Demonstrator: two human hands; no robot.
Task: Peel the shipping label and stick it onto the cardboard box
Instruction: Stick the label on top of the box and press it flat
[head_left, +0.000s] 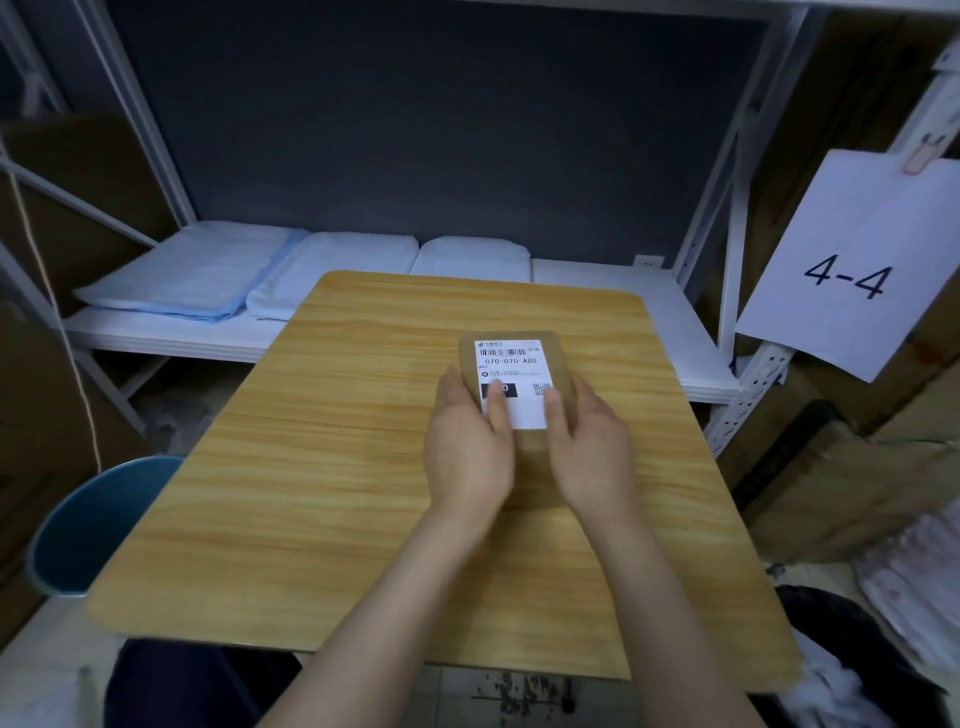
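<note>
A small brown cardboard box (563, 364) stands on the wooden table (332, 467), right of centre. A white shipping label (511, 358) with a barcode and a QR code lies flat on the box's top. My left hand (470, 452) clasps the box's left side, its thumb resting on the label's black patch. My right hand (589, 447) clasps the right side, thumb on the label's lower right corner. The near part of the box is hidden behind both hands.
A white metal shelf (623, 291) behind the table carries folded pale-blue and white packets (208, 270). A blue bin (93, 525) stands at the table's left. A paper sign "4-4" (852, 265) hangs on the right rack, with cardboard boxes (857, 467) beneath.
</note>
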